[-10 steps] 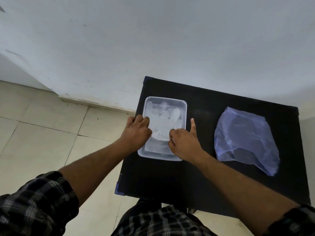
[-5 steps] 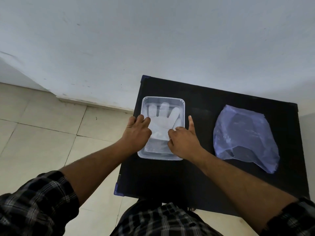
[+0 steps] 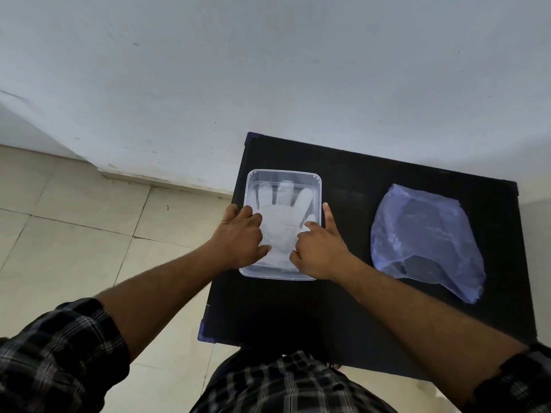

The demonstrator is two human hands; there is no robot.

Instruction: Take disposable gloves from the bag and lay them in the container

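1. Lying flat in the clear container [image 3: 316, 186] is a translucent glove [image 3: 283, 222], its fingers now spreading toward the far wall where a second ago they were bunched.
2. The left hand [image 3: 242, 237] is pressing the glove's left edge, fingers loose, grasping nothing.
3. The right hand [image 3: 320, 248] is pressing the right edge, index finger now resting outside the rim.
4. The bluish bag [image 3: 423, 239] is sitting unmoved on the black desk [image 3: 343, 308], well right of the container.
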